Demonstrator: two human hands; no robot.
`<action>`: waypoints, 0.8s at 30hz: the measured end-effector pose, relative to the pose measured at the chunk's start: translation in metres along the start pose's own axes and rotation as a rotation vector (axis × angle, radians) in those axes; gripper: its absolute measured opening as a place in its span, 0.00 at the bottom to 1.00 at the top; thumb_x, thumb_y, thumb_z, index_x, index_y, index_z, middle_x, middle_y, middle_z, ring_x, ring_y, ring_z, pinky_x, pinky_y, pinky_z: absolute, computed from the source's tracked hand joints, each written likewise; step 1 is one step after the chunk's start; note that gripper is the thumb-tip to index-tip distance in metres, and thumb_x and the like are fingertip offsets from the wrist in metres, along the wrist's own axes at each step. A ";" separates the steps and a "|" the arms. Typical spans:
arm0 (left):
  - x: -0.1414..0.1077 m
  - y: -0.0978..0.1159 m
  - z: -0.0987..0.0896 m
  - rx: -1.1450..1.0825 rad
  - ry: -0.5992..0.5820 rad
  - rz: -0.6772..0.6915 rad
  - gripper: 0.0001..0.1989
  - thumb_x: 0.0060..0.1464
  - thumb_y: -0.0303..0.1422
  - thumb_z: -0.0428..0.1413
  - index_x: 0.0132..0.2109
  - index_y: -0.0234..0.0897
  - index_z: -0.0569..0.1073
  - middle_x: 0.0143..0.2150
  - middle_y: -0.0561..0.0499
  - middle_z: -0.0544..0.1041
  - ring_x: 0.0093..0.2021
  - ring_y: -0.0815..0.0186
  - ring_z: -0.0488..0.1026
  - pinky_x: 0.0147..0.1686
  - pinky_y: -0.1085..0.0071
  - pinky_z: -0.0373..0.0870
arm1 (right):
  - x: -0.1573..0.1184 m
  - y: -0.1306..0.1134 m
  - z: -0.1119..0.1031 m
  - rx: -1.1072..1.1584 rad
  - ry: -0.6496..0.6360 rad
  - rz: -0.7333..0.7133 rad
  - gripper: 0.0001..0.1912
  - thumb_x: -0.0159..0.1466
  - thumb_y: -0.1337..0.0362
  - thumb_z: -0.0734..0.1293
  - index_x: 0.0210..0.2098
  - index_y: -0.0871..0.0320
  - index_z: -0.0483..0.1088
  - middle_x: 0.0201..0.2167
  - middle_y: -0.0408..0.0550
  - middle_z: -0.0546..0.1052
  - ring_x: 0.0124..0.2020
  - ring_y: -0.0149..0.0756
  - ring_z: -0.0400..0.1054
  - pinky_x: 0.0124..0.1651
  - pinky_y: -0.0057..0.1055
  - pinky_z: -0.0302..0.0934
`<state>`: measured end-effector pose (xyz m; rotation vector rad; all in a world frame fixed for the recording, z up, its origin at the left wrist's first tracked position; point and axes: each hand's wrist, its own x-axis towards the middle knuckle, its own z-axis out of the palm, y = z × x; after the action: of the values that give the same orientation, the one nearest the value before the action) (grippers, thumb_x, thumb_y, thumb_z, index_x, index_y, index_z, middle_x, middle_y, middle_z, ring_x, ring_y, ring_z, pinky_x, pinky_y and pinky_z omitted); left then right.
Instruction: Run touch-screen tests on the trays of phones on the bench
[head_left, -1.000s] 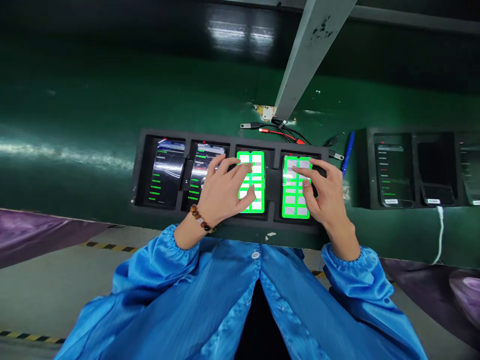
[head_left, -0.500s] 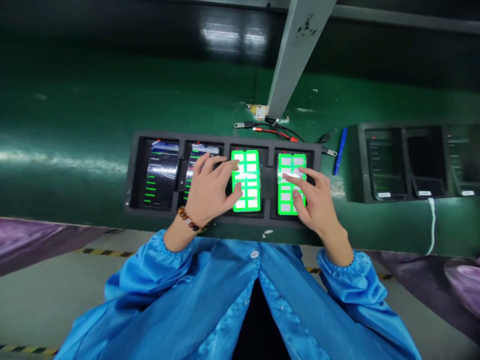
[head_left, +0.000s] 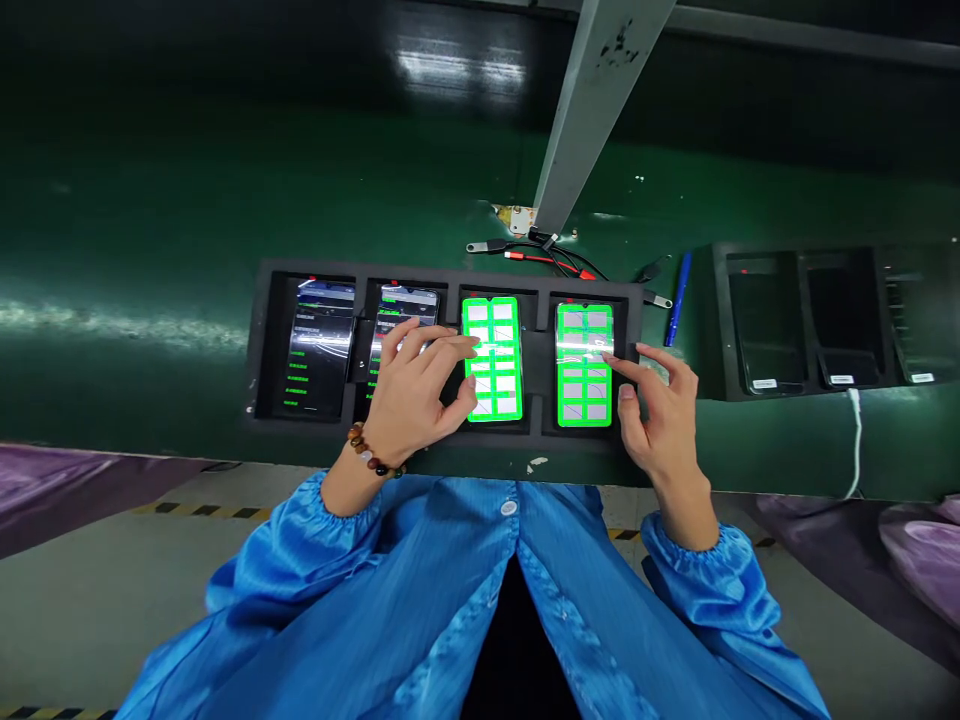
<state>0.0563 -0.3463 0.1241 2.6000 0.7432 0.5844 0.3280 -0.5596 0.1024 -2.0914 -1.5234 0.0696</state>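
A dark tray holds phones in its compartments. The far left phone and the one beside it show dark screens with green text. My left hand partly covers that second phone, its fingers apart and its index fingertip at the left part of a bright green-and-white gridded phone. At the rightmost phone, also a green grid, my right hand has its index fingertip at the right part of the screen. Its other fingers are spread over the tray's right edge. Neither hand holds anything.
Black and red cables lie behind the tray at the foot of a grey metal post. A blue pen is to the right. Farther right, another dark tray holds phones, with a white cable hanging down.
My right hand has moved right, from over the rightmost phone to its right edge. My left hand has shifted slightly down the screen. Thin dark lines now show on more cells of the left gridded screen.
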 end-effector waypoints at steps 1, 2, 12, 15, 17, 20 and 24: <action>-0.001 0.000 -0.001 -0.006 0.003 0.026 0.09 0.65 0.33 0.56 0.51 0.43 0.76 0.55 0.51 0.88 0.60 0.52 0.80 0.72 0.46 0.60 | -0.001 -0.002 0.002 0.003 0.003 -0.001 0.20 0.77 0.62 0.61 0.64 0.49 0.76 0.58 0.56 0.81 0.69 0.57 0.70 0.65 0.59 0.66; -0.003 0.001 -0.001 -0.009 0.010 0.053 0.09 0.65 0.32 0.57 0.51 0.43 0.76 0.54 0.51 0.88 0.59 0.53 0.81 0.71 0.47 0.62 | -0.002 -0.004 0.003 0.012 0.007 0.001 0.20 0.77 0.62 0.61 0.64 0.49 0.76 0.59 0.56 0.80 0.69 0.57 0.70 0.65 0.59 0.66; -0.019 -0.006 -0.011 -0.046 -0.015 0.185 0.15 0.59 0.25 0.60 0.51 0.46 0.79 0.45 0.55 0.89 0.51 0.55 0.85 0.66 0.47 0.69 | -0.032 -0.013 0.004 0.146 0.043 -0.057 0.20 0.74 0.68 0.65 0.61 0.47 0.78 0.60 0.53 0.80 0.65 0.53 0.73 0.66 0.56 0.69; -0.020 -0.005 -0.011 -0.047 -0.053 0.241 0.15 0.59 0.25 0.60 0.51 0.46 0.80 0.45 0.56 0.89 0.51 0.55 0.85 0.67 0.47 0.69 | -0.039 -0.016 0.007 0.160 0.021 -0.087 0.22 0.74 0.69 0.64 0.62 0.47 0.77 0.58 0.51 0.82 0.64 0.51 0.75 0.66 0.56 0.68; -0.020 -0.005 -0.011 -0.054 -0.090 0.273 0.14 0.59 0.26 0.60 0.51 0.46 0.80 0.45 0.55 0.89 0.52 0.55 0.85 0.66 0.47 0.70 | -0.041 -0.015 0.009 0.172 0.051 -0.049 0.22 0.74 0.69 0.64 0.64 0.47 0.77 0.58 0.50 0.83 0.65 0.51 0.74 0.66 0.57 0.68; -0.019 -0.003 -0.009 -0.074 -0.147 0.335 0.15 0.60 0.28 0.60 0.53 0.45 0.81 0.45 0.53 0.89 0.53 0.54 0.84 0.66 0.48 0.71 | -0.040 -0.011 0.011 0.206 0.126 0.009 0.22 0.75 0.68 0.63 0.65 0.47 0.76 0.56 0.49 0.84 0.66 0.51 0.73 0.66 0.58 0.70; -0.013 0.004 -0.002 -0.100 -0.245 0.344 0.19 0.61 0.29 0.59 0.57 0.45 0.81 0.49 0.51 0.89 0.58 0.52 0.82 0.69 0.47 0.70 | -0.035 -0.007 0.011 0.251 0.161 0.027 0.21 0.76 0.66 0.63 0.64 0.48 0.76 0.56 0.50 0.85 0.67 0.51 0.73 0.68 0.59 0.70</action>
<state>0.0474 -0.3562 0.1238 2.6565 0.1856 0.3729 0.3050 -0.5850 0.0868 -1.8716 -1.3181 0.0948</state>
